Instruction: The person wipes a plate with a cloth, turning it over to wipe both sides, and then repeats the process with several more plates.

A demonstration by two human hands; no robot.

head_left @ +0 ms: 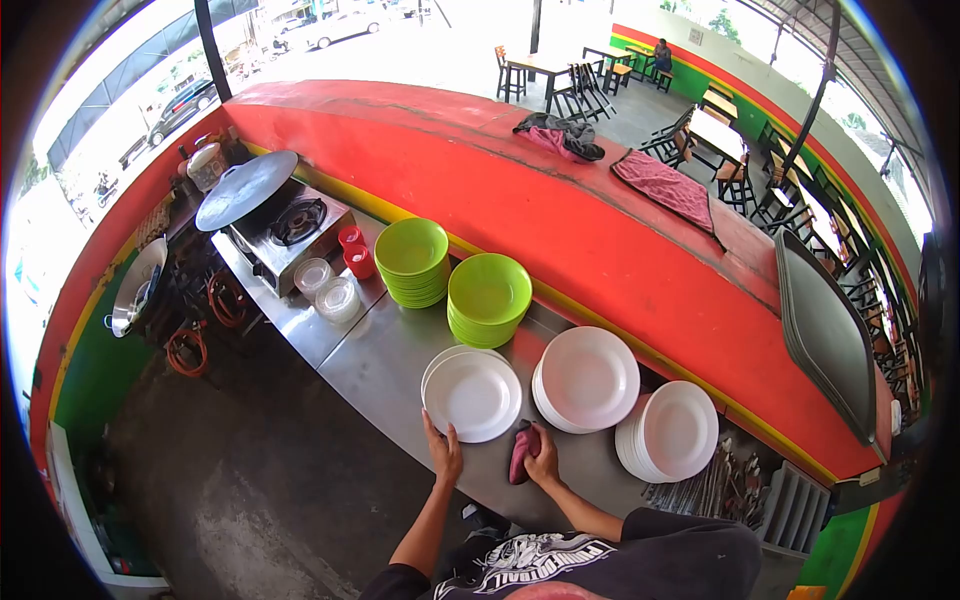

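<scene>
My left hand (443,450) is at the near rim of a white plate (474,393), thumb and fingers on its edge. This plate tops a low stack on the metal counter; another rim shows beneath it. My right hand (542,456) is closed around a bunched maroon cloth (521,453), just right of that plate. Beyond it stand a taller stack of large white plates (590,378) and a stack of smaller white plates (680,428). Two stacks of green bowls (411,247) are behind the left plate.
A gas stove (297,222) with a large metal lid (246,190) is at the counter's left end, near red cups (357,261) and clear containers (337,299). Cutlery (730,480) lies at right. A red ledge (480,180) borders the back, with cloths and dark trays (825,340).
</scene>
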